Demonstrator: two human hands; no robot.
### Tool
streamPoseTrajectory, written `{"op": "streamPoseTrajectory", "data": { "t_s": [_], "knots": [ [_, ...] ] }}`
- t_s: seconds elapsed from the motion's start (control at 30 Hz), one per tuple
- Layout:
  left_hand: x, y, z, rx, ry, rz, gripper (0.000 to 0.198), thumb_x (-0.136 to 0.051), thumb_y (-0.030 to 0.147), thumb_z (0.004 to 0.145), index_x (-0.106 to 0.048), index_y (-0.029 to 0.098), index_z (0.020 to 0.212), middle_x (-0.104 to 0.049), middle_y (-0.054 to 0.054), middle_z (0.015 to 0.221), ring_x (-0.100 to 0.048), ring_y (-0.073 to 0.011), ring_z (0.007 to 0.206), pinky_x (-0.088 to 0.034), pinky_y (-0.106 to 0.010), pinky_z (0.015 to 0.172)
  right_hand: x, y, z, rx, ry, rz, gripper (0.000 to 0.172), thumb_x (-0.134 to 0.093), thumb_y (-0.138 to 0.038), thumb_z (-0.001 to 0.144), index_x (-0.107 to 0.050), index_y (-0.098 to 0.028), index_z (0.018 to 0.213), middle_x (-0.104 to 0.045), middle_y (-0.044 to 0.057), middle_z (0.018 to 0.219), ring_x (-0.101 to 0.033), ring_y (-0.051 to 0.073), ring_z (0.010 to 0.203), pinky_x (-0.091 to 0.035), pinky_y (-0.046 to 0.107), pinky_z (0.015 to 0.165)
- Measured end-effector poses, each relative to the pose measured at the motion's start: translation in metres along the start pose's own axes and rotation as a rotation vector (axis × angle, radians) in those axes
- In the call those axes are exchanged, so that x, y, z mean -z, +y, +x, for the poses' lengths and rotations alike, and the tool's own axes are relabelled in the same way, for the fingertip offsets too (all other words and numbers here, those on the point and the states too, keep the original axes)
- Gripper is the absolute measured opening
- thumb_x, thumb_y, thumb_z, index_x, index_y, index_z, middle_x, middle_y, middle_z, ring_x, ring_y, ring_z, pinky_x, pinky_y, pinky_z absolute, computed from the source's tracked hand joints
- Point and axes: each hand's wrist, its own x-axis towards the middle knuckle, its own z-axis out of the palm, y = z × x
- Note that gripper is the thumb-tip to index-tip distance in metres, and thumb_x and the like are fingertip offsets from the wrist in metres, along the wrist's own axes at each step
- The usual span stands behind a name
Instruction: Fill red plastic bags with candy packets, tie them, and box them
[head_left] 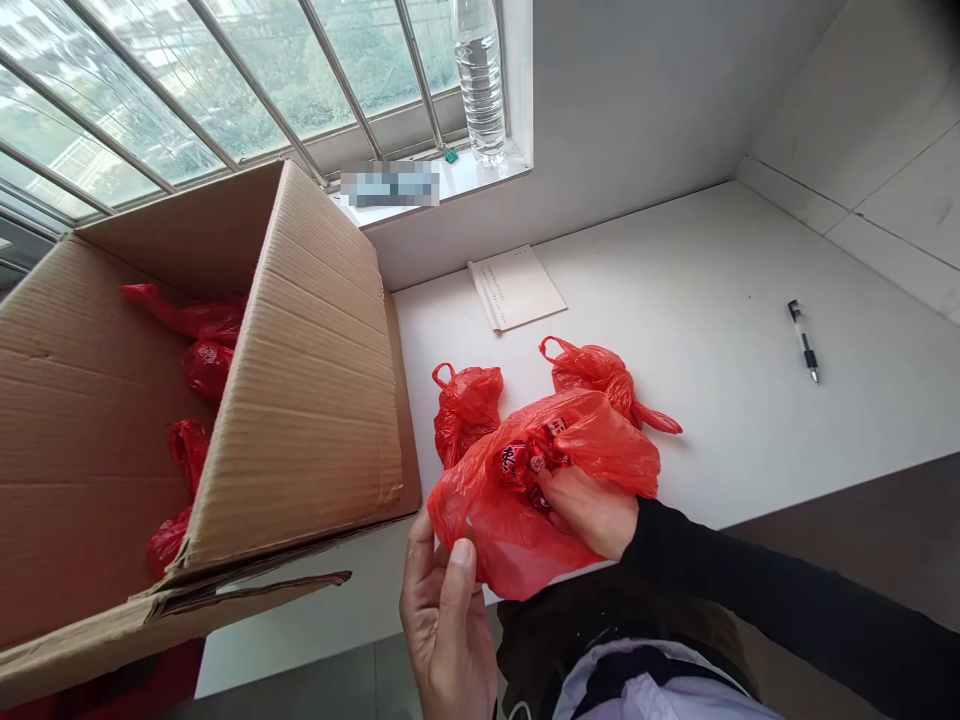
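The window (289, 70) is admitting daylight at 10 o'clock, brightening the table (675, 290). Pixelation is masking an object (391, 186) at 11 o'clock; dark blur is obscuring the 2 o'clock corner.

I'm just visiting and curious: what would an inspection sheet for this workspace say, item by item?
Surface: white table, against a wall.
Job's things: open red bag holding red-wrapped packets; two bunched red bags beyond it; more red bags inside the cardboard box.
Clutter: booklet and pen on the table; water bottle and a blurred object on the windowsill.
Grippers: bare hands; left hand pinches the open bag's edge, right hand reaches inside, its grip partly hidden.
Cables: thin white loop at the bottom edge; cannot tell what it is.
Surroundings: barred window, greenery outside.
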Motion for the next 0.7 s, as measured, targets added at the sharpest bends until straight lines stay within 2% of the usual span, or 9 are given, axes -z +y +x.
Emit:
{"op": "streamPoseTrajectory", "data": {
  "t_s": [0.07,0.2,0.27,0.4,0.5,0.57,0.63,0.7],
  "knots": [
    [0.001,0.000,-0.002,-0.006,0.004,-0.004,0.039,-0.080,0.037,0.082,-0.075,0.033,0.121,-0.078,-0.004,0.117,-0.074,-0.0248,0.109,-0.062,-0.029,0.086,0.006,-0.002,0.000,0.001,-0.028,-0.009,0.032,-0.059,-0.015,0.084,-0.068,-0.011,0.115,-0.074,0.016,0.100,-0.069,0.029,0.090,-0.051,0.039,0.081],
    [0.004,-0.001,-0.004,-0.002,0.011,-0.008,0.043,-0.080,0.037,0.082,-0.073,0.032,0.125,-0.078,-0.005,0.117,-0.076,-0.0251,0.102,-0.064,-0.030,0.082,0.018,-0.010,-0.001,-0.053,-0.063,-0.021,0.016,-0.056,-0.018,0.086,-0.070,-0.015,0.092,-0.070,0.010,0.073,-0.063,0.024,0.061,-0.044,0.036,0.059],
    [0.004,-0.002,-0.004,0.002,0.010,-0.021,0.044,-0.080,0.036,0.082,-0.073,0.032,0.125,-0.079,-0.005,0.115,-0.076,-0.0241,0.101,-0.063,-0.027,0.079,0.023,-0.012,-0.002,-0.036,-0.078,0.000,0.013,-0.058,-0.022,0.088,-0.070,-0.017,0.092,-0.069,0.007,0.071,-0.061,0.022,0.060,-0.041,0.034,0.056],
    [0.003,-0.002,-0.003,0.012,-0.001,-0.034,0.043,-0.081,0.035,0.082,-0.074,0.033,0.125,-0.079,-0.005,0.113,-0.076,-0.0227,0.101,-0.063,-0.024,0.077,0.025,-0.013,0.000,-0.005,-0.058,0.030,0.016,-0.058,-0.029,0.094,-0.068,-0.019,0.101,-0.072,0.007,0.084,-0.066,0.022,0.072,-0.045,0.033,0.065],
    [0.001,-0.002,-0.003,0.027,-0.007,-0.023,0.042,-0.080,0.035,0.083,-0.074,0.033,0.124,-0.079,-0.005,0.115,-0.075,-0.0224,0.102,-0.063,-0.024,0.078,0.021,-0.013,0.009,-0.095,0.016,0.006,0.030,-0.039,-0.032,0.105,-0.065,-0.017,0.103,-0.072,0.012,0.095,-0.068,0.024,0.082,-0.049,0.036,0.076],
    [0.000,-0.001,-0.003,0.030,-0.009,-0.008,0.039,-0.079,0.036,0.083,-0.075,0.032,0.122,-0.078,-0.005,0.116,-0.074,-0.0235,0.105,-0.062,-0.025,0.081,0.015,-0.015,0.018,-0.164,0.059,-0.019,0.035,-0.034,-0.033,0.106,-0.063,-0.013,0.108,-0.071,0.016,0.095,-0.069,0.029,0.085,-0.050,0.040,0.078],
    [0.001,-0.002,-0.003,0.029,-0.014,0.009,0.037,-0.079,0.038,0.083,-0.076,0.030,0.119,-0.078,-0.006,0.116,-0.073,-0.0251,0.108,-0.062,-0.028,0.086,0.010,-0.017,0.027,-0.207,0.090,-0.039,0.030,-0.041,-0.031,0.104,-0.062,-0.010,0.111,-0.071,0.019,0.093,-0.069,0.033,0.086,-0.050,0.044,0.079],
    [0.002,-0.003,-0.003,0.029,-0.014,0.018,0.037,-0.079,0.037,0.083,-0.076,0.030,0.119,-0.077,-0.006,0.116,-0.073,-0.0254,0.109,-0.061,-0.030,0.089,0.004,-0.015,0.031,-0.200,0.111,-0.037,0.024,-0.050,-0.026,0.099,-0.061,-0.011,0.114,-0.072,0.016,0.093,-0.070,0.033,0.085,-0.051,0.043,0.080]
  ]
}}
